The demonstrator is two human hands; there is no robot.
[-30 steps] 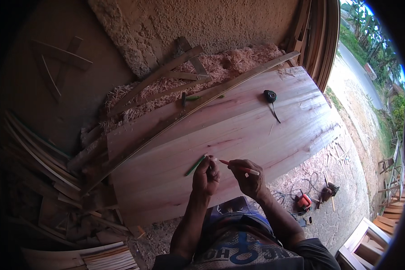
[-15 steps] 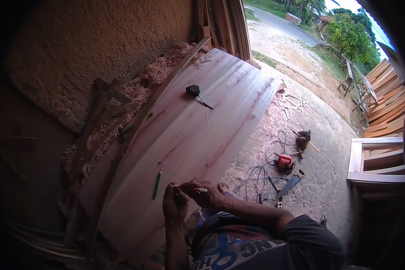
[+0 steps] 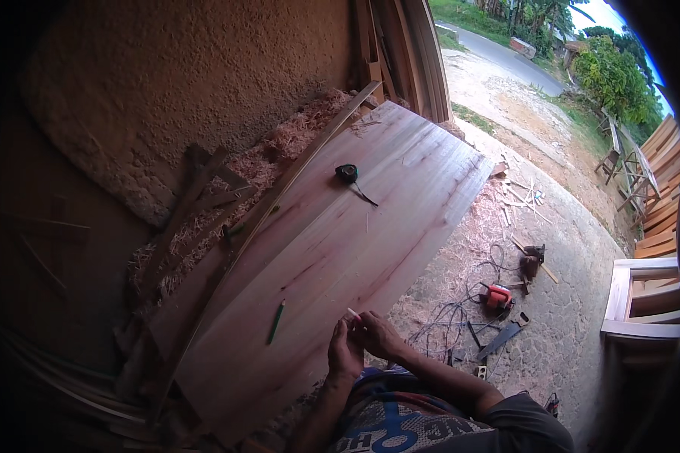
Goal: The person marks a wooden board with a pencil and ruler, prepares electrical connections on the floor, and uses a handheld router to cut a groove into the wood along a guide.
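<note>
My left hand and my right hand meet above the near edge of a wide wooden panel. Both are closed around a small, thin white-and-pink stick, whose pale end pokes up between the fingers; its exact kind is too small to make out. To the left of my hands, a green pencil lies on the panel. Farther off on the same surface rests a dark tape measure with a short length of blade pulled out.
A long wooden strip runs along the panel's left side, beside wood shavings and a rough wall. On the floor to the right are a red power tool, a handsaw, tangled cords and another power tool. Wooden frames stand at far right.
The whole scene has shifted right and down in the view. My hands have come closer together, and the white stick's end now points up between them. Pencil and tape measure stay put on the panel.
</note>
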